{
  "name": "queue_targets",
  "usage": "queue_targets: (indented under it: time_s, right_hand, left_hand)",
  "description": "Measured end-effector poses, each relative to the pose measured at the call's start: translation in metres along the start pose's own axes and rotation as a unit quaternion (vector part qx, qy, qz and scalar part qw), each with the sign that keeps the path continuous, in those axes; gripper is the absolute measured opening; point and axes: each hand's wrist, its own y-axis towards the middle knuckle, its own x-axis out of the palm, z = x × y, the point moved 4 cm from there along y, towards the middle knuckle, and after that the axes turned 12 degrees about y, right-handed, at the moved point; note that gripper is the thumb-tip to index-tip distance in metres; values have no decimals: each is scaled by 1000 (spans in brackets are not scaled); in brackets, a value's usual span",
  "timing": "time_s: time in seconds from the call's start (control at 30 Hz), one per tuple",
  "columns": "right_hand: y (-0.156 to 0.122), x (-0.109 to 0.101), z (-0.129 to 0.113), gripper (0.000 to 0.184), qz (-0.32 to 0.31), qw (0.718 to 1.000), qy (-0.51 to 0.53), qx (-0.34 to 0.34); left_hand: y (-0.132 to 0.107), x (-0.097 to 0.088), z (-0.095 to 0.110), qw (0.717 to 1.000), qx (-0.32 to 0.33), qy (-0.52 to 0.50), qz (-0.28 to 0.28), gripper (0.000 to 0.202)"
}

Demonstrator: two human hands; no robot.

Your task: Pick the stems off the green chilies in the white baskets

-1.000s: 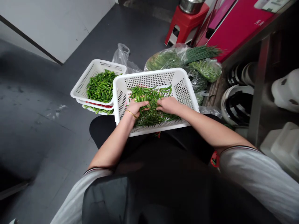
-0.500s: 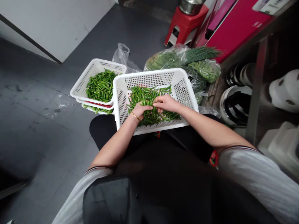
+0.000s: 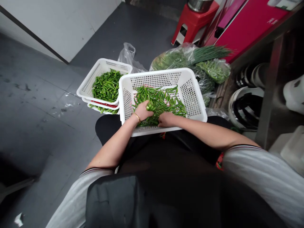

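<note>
A white perforated basket (image 3: 197,91) rests across my lap with loose green chili peppers (image 3: 163,95) inside. My left hand (image 3: 142,110), a gold bangle at its wrist, is closed around a bunch of green chili peppers (image 3: 150,107), their ends poking out past the fingers. Low in the same basket, near its front wall, my right hand (image 3: 166,119) reaches down into the peppers and stems. Its fingers are bent and their tips are partly hidden, so what they hold, if anything, does not show.
To the left, a stacked white basket (image 3: 86,85) is filled with green chilies, red ones showing below. Bagged greens (image 3: 169,60) and a bundle of thin green stalks (image 3: 211,54) lie beyond my basket. A red stool (image 3: 193,22) stands behind; shelves with containers (image 3: 247,104) line the right.
My right hand has moved away from the left hand's bunch, down towards the basket's front wall. The left hand keeps its peppers and has tilted. The whole view has shifted slightly.
</note>
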Motion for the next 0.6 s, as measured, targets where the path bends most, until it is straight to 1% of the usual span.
queue_targets:
  time_s: [0.07,0.1,0.13,0.17,0.23,0.3,0.33,0.4,0.43,0.47,0.5,0.53,0.57,0.6]
  right_hand:
    - [6,12,1,14,9,1000,10,11]
    - [8,13,3,15,16,999,38,12]
    - [8,12,7,16,16,996,85,11]
    - [7,8,12,16,10,990,139,8]
    - [1,-2,19,17,-9,966,259,2]
    - [-6,-13,20,20,-26,929,367,-24]
    - [-10,-20,18,24,-23,905,423,-49]
    - [-19,-33,10,31,-6,827,548,-123]
    - [-23,-41,7,35,2,792,589,-162]
    - [-26,-47,5,39,0,771,608,-189]
    - [-29,-52,6,43,-15,775,599,-201]
    - [-31,-55,10,46,-40,806,559,-192]
    - [-31,-56,17,49,-64,856,488,-160]
    - [-30,-57,27,51,-72,911,390,-110]
  left_hand:
    - [-1,14,2,989,42,134,-49,28]
    - [-1,22,2,981,53,169,-79,27]
    - [-1,28,1,976,57,180,-105,27]
    - [-1,33,-1,976,54,168,-126,27]
    - [0,37,-4,985,35,84,-148,27]
    - [0,32,-4,988,26,-46,-144,32]
    - [-1,28,-1,984,30,-113,-136,36]
    - [-5,15,7,966,49,-218,-128,44]
    - [-7,8,11,957,60,-250,-135,46]
    - [-8,-2,14,951,68,-265,-146,47]
    - [-8,-14,15,950,76,-264,-151,47]
    - [-6,-30,13,955,82,-249,-142,47]
    - [-2,-50,8,965,86,-221,-115,47]
    - [5,-74,-1,977,88,-186,-56,47]
